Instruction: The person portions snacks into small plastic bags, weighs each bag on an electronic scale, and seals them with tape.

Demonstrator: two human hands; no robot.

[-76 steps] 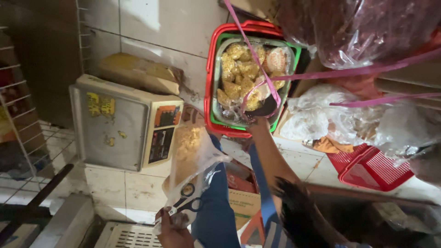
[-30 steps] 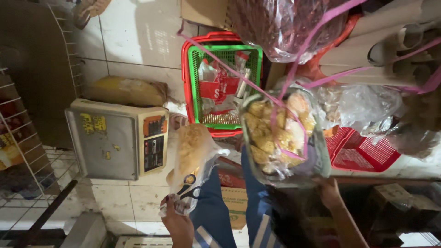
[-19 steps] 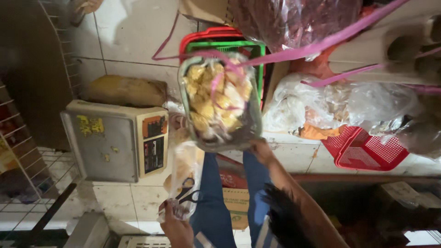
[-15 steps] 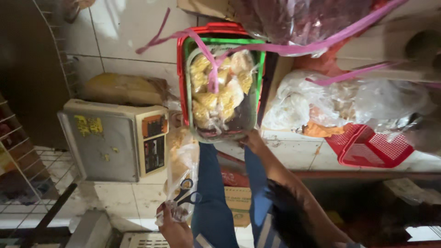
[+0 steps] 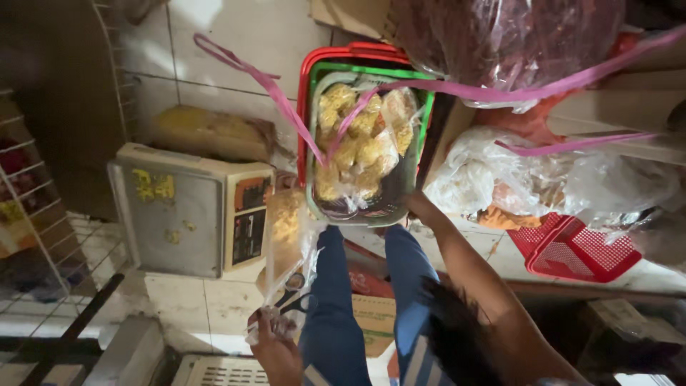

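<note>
Tiled floor (image 5: 214, 43), pale, carries everything. Grey weighing scale (image 5: 189, 207) sits at left, its display panel facing the legs in blue trousers. Behind it a flat brown package (image 5: 204, 132). Stacked baskets: red basket (image 5: 336, 53) outermost, green basket (image 5: 421, 100) inside it, grey basket (image 5: 357, 214) on top. Grey basket holds a clear bag of yellow pieces (image 5: 361, 143), a pink strap (image 5: 279, 96) draped across it. Right hand (image 5: 414, 207) closed on the grey basket's near rim. Right of the baskets, heaped clear bags (image 5: 543, 179) and a red lid (image 5: 579, 250). Left hand (image 5: 275, 347) low in view, fingers curled shut round a clear bag (image 5: 286, 243) and scissors (image 5: 293, 297), the bag hanging just beside the scale
</note>
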